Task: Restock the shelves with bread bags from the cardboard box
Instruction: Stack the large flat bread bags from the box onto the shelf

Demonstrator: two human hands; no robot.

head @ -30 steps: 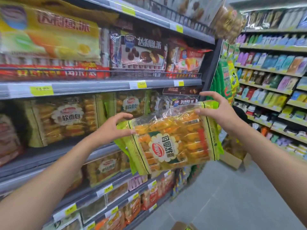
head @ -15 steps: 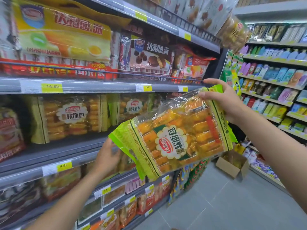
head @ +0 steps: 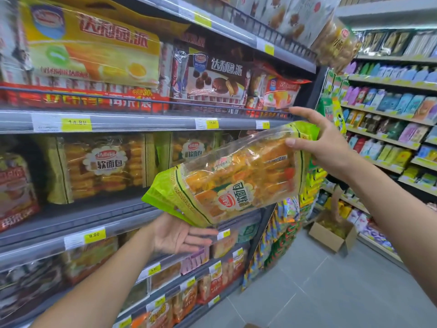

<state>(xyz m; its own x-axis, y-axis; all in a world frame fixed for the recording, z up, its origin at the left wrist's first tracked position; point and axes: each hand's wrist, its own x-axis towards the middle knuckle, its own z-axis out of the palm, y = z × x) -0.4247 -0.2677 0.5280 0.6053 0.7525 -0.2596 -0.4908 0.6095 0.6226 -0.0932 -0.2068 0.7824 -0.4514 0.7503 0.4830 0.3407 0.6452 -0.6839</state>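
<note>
A clear bread bag (head: 238, 176) with green ends and orange rolls hangs tilted in front of the middle shelf (head: 99, 216). My right hand (head: 319, 140) grips its upper right end, thumb on the front. My left hand (head: 179, 235) lies palm up with straight fingers under the bag's lower left end, touching its underside. Two bags of the same bread (head: 104, 164) stand on that shelf behind it. A cardboard box (head: 331, 233) sits open on the floor at the right, by the far shelving.
Cake packs fill the upper shelf (head: 142, 121) behind a wire rail. Lower shelves (head: 165, 271) hold more snack bags. Hanging packets line the shelf end (head: 283, 233). A second aisle of shelves (head: 390, 114) stands at the right across grey floor tiles (head: 319, 292).
The bag rose and tilted, right end up. My left hand let go of the bag's left end and dropped beneath it, palm up. My right hand lifted its end higher.
</note>
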